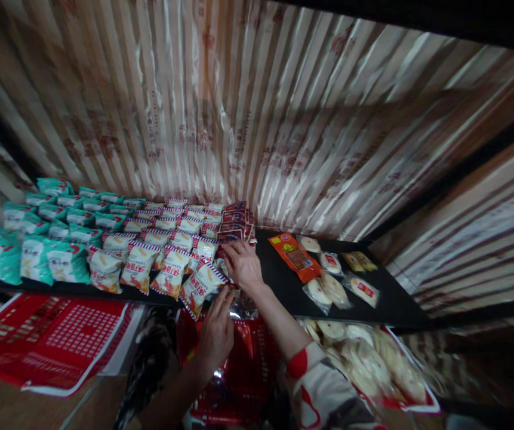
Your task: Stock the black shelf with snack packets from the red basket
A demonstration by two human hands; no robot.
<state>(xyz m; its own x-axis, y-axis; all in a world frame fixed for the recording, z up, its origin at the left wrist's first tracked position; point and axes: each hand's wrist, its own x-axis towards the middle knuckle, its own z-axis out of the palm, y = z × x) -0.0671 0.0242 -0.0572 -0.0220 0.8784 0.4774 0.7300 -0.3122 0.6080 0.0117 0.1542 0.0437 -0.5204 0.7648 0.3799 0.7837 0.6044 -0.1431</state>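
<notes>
Patterned sleeve cloth point(319, 385) lies nearest, at five o'clock. At seven, the left hand point(217, 331) is just beside a white packet point(198, 289); farther off, the right hand point(242, 264) has dark red packets point(233, 218) at its twelve. Whether either grips, I cannot tell.

Pouches point(66, 260) stand in rows along the left of the shelf point(283, 289). Right of them come rows of snack bags point(171, 269), then mid-shelf sachets point(235, 218). Farther right lies a flat packet point(296, 257), with wrapped rounds point(331, 289) to its right and near side. Behind everything hangs a curtain point(221, 107). Below the shelf's near edge, a carrier bag point(55, 340) lies left, heaped discs point(368, 364) right.
</notes>
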